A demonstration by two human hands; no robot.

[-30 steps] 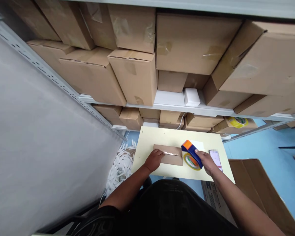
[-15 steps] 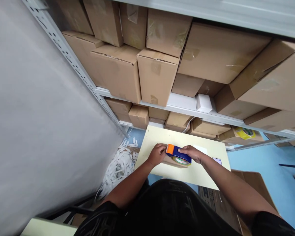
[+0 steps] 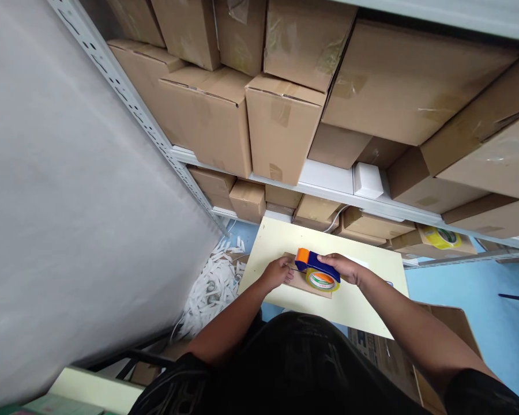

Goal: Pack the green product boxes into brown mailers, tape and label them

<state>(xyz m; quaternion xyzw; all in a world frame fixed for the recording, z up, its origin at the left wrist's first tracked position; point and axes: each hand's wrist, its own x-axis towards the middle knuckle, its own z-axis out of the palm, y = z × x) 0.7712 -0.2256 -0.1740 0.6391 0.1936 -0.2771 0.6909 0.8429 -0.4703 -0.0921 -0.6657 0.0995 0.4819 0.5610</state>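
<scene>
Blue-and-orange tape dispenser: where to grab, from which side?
Best bet: the blue body, from the person's right, where the right grip holds it. The orange head points left and the tape roll sits on the near side, so that approach should be clear of both.

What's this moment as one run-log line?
left grip: at box | right grip: holding tape dispenser over box | orange end: toward left grip | box: on table

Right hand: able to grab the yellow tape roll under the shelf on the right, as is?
Probably not: the right hand is gripping the tape dispenser, so it likely needs emptying first. The yellow tape roll itself looks uncovered from this view.
</scene>
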